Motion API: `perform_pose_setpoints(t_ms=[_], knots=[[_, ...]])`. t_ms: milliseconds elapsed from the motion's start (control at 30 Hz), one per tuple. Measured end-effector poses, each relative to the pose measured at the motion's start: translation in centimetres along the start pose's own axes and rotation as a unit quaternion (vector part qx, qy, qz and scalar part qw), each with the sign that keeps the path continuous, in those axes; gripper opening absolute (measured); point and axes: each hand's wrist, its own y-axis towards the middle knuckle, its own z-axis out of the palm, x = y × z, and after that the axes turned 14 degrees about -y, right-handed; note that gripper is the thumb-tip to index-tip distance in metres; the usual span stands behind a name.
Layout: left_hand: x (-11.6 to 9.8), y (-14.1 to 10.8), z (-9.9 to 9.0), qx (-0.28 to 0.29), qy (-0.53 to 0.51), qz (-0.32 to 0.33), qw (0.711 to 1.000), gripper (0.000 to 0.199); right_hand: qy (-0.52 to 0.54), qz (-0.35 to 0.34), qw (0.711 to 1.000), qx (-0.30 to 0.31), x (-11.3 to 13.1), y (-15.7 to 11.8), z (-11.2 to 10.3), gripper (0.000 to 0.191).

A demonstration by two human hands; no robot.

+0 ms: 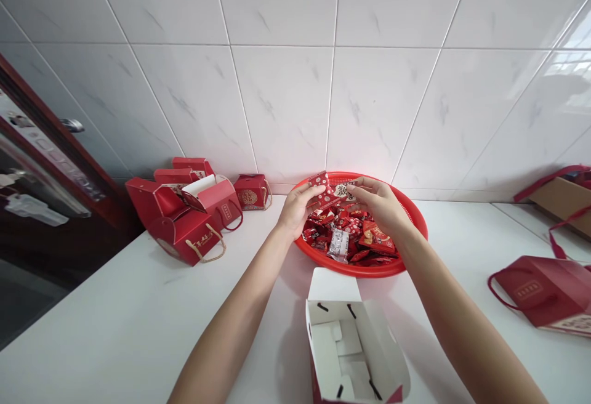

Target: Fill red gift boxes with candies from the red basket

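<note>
**Grip:** the left hand [298, 207] pinches a red dotted packet [322, 188] narrowly between thumb and fingers. The right hand [375, 202] pinches narrowly at its other end, beside a white double-happiness label [344, 191]; I cannot tell whether the label belongs to that packet.

**Held packet:** above the far part of the round red plastic tray [409, 216].

**In the tray:** a heap of red wrapped sweets [330, 231], with a silver sachet [338, 246] lying on top.

**Front of the tray:** an open, white-lined gift box [337, 342], standing just beside the rim.

**Left of the tray:** red gift boxes with rope handles [178, 225], some open, and a small closed red box [252, 191], well apart from it.

**Right of the tray:** a flat red gift bag [540, 293] and a cardboard box [563, 201], well apart.

**Under the tray:** a white counter [138, 311].

**Behind the tray:** a white tiled wall [286, 102].
</note>
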Motion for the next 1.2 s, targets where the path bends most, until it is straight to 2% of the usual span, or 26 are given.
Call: perform_pose_setpoints(t_ms=[167,267,333,400,467,567,633,800,900,1000,1200], knots=[[-0.1,-0.2,0.1,0.005,-0.009,0.011,1.0,0.025,-0.045,-0.019,0.999,0.011,0.0,-0.1,0.1,0.039],[-0.1,-0.2,0.1,-0.017,-0.03,0.027,0.999,0.024,-0.04,-0.004,0.999,-0.022,-0.3,0.3,0.2,0.04],[-0.2,-0.1,0.3,-0.041,-0.042,0.036,0.998,0.021,-0.053,0.025,0.998,-0.03,-0.6,0.7,0.2,0.03],[-0.3,-0.1,0.4,-0.06,-0.049,0.042,0.996,0.018,-0.13,0.051,0.99,0.007,-0.8,1.1,0.3,0.017],[-0.4,-0.1,0.5,-0.073,-0.057,0.043,0.995,0.016,-0.279,0.05,0.956,0.073,-0.9,1.6,0.5,0.015],[-0.4,-0.1,0.5,-0.084,-0.073,0.04,0.993,0.015,-0.448,0.025,0.883,0.138,-0.9,2.5,1.3,0.007],[-0.4,0.0,0.5,-0.084,-0.078,0.038,0.993,0.016,-0.485,0.029,0.861,0.149,-1.1,3.3,2.2,0.006],[-0.6,-0.2,0.8,-0.088,-0.081,0.034,0.992,0.017,-0.545,0.039,0.825,0.146,-2.2,4.6,4.6,0.029],[-0.7,-0.3,0.9,-0.086,-0.082,0.03,0.992,0.017,-0.555,0.037,0.818,0.145,-2.7,4.7,4.9,0.035],[-0.7,-0.5,1.0,-0.087,-0.08,0.031,0.993,0.017,-0.548,0.032,0.824,0.14,-2.9,4.7,4.3,0.034],[-0.7,-0.3,0.9,-0.096,-0.097,0.042,0.99,0.017,-0.455,0.022,0.885,0.098,-2.9,5.4,2.6,0.027]])
